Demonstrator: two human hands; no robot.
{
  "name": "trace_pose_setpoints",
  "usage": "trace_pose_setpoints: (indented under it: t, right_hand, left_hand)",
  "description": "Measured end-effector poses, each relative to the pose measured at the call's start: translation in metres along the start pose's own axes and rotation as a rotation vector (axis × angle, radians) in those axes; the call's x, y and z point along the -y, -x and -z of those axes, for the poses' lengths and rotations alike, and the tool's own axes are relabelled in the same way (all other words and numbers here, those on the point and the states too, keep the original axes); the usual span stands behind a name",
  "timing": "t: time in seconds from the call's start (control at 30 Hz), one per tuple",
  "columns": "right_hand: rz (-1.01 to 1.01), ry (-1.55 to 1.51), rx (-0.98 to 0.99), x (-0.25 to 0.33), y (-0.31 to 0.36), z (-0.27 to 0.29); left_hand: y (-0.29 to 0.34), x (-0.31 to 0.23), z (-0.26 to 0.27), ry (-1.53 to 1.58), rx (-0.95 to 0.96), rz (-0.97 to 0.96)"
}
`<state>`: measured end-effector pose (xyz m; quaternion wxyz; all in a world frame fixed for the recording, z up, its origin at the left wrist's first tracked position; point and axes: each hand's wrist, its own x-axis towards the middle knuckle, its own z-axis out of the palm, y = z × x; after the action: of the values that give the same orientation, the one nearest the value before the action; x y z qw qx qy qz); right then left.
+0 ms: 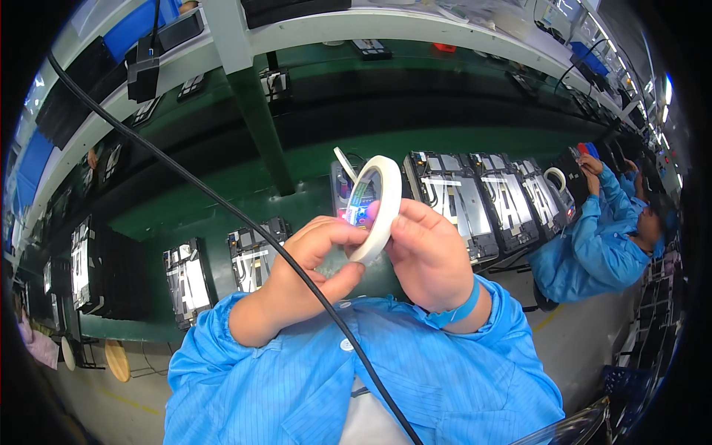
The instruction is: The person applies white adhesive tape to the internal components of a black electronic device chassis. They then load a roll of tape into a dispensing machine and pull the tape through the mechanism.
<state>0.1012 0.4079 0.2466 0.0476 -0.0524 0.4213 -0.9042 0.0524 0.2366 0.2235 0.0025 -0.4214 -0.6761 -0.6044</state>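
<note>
A roll of white tape [392, 182] is held up in front of my chest, tilted so that its open ring faces left. My right hand [436, 259] grips the ring's right side between thumb and fingers; a blue band circles that wrist. At the ring's lower left edge, the thumb and fingers of my left hand [300, 263] are closed on the same roll. Behind it a white strip [344, 163] sticks up; whether it belongs to the roll I cannot tell. Small parts, blurred, show through the ring.
Flat black-and-silver device units [452, 196] lie in a row on the green bench [297, 211], with another unit [187, 282] left of my hands. A stack of black units [111, 267] stands farther left. A black cable [200, 185] crosses the view. A co-worker [601, 230] in blue works at right.
</note>
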Motion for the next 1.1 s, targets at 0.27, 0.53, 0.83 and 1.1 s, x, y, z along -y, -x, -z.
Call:
trace_pose_setpoints:
  t: [0.27, 0.53, 0.83, 1.1]
  right_hand:
    - [-0.026, -0.196, 0.05, 0.006, -0.008, 0.014]
    - [0.423, 0.934, 0.238, -0.013, 0.0, 0.013]
    - [0.429, 0.922, 0.166, 0.003, 0.004, -0.002]
    - [0.649, 1.063, 0.337, 0.008, -0.001, -0.001]
  left_hand:
    - [-0.003, 0.004, 0.003, 0.164, 0.052, -0.02]
    - [-0.018, -0.011, 0.005, 0.739, -0.263, 0.188]
    - [-0.007, -0.005, 0.0, 0.723, -0.067, 0.219]
    - [-0.001, -0.014, 0.005, 0.65, -0.001, 0.168]
